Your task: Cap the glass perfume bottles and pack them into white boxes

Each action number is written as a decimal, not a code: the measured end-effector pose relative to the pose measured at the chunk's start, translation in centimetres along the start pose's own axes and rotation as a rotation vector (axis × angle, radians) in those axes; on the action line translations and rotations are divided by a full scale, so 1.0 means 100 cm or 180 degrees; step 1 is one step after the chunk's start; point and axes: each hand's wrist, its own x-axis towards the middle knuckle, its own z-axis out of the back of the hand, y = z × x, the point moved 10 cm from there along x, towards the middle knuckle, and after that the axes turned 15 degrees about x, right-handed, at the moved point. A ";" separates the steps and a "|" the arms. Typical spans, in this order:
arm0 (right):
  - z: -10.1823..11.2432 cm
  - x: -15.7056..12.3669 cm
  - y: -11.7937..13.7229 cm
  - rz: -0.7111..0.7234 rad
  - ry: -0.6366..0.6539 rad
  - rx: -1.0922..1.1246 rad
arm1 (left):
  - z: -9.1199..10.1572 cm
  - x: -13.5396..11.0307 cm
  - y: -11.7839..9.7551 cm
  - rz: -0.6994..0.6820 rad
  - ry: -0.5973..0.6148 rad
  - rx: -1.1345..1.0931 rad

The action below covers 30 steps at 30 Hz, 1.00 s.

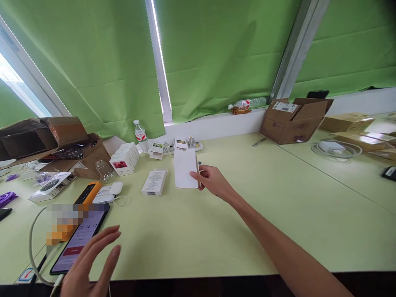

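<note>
My right hand grips a plain white, flat piece, likely a thin carton or folded card, by its right edge, thumb in front and fingers behind. It is upright over the middle of the table. My left hand is open, fingers apart, beside a phone whose screen shows a running timer. Left of the white piece lies a small white box with printed text and a barcode. Behind the piece, partly hidden by it, stands a white tray with small metallic items.
Several white boxes stand in a row at the left, near a water bottle. An orange power strip and white charger lie closer. Cardboard boxes fill the far left; another open carton sits back right.
</note>
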 end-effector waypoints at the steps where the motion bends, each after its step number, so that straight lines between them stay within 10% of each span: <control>1: 0.000 0.000 0.000 -0.0001 0.0001 0.0018 | -0.005 0.009 -0.018 -0.0171 -0.0021 0.0096; 6: 0.005 0.003 -0.002 -0.0029 -0.0102 0.0087 | -0.051 0.076 -0.071 -0.0657 0.0159 0.0383; 16: 0.004 0.009 -0.012 -0.0013 -0.0047 -0.0007 | -0.149 0.153 -0.083 -0.0197 0.0943 0.1240; 30: 0.001 0.006 -0.010 0.0016 -0.0091 -0.0072 | -0.136 0.149 -0.096 -0.0391 0.0336 -0.0644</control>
